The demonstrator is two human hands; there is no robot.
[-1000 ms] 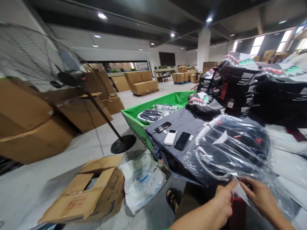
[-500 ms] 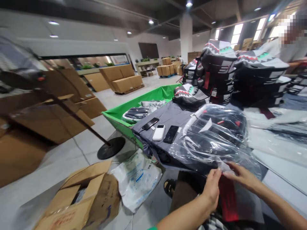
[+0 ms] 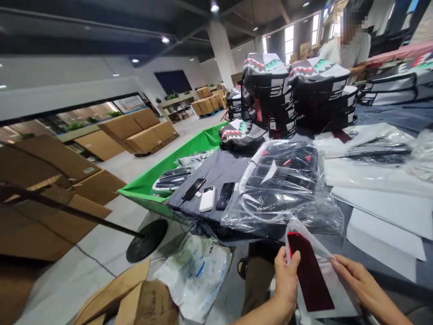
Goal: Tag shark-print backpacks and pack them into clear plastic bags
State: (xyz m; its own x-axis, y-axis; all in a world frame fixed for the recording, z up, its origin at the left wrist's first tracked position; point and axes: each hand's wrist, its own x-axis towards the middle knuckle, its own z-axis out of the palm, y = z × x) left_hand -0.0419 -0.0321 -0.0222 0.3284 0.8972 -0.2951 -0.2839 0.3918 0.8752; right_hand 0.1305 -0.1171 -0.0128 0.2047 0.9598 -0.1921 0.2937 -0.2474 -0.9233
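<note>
My left hand (image 3: 286, 282) grips the near edge of a clear plastic bag (image 3: 324, 289) that has a dark red flat insert (image 3: 309, 273) inside. My right hand (image 3: 360, 284) pinches the bag's other edge with its fingertips, and the mouth of the bag stands a little open between them. Just beyond the hands, a black backpack wrapped in clear plastic (image 3: 280, 189) lies on the table, not touched by either hand.
Stacks of black backpacks with shark-teeth prints (image 3: 267, 90) stand behind. A grey cloth (image 3: 209, 176) holds several phones and a white power bank (image 3: 207, 198). White sheets (image 3: 382, 221) lie at right. A green-lined bin (image 3: 158, 189), a white sack (image 3: 192, 280), cardboard boxes and a person (image 3: 348, 49) surround the table.
The bag with its red insert has come toward me, away from the wrapped backpack, and more of it shows. My hands have moved apart along its mouth. The view has swung and tilted.
</note>
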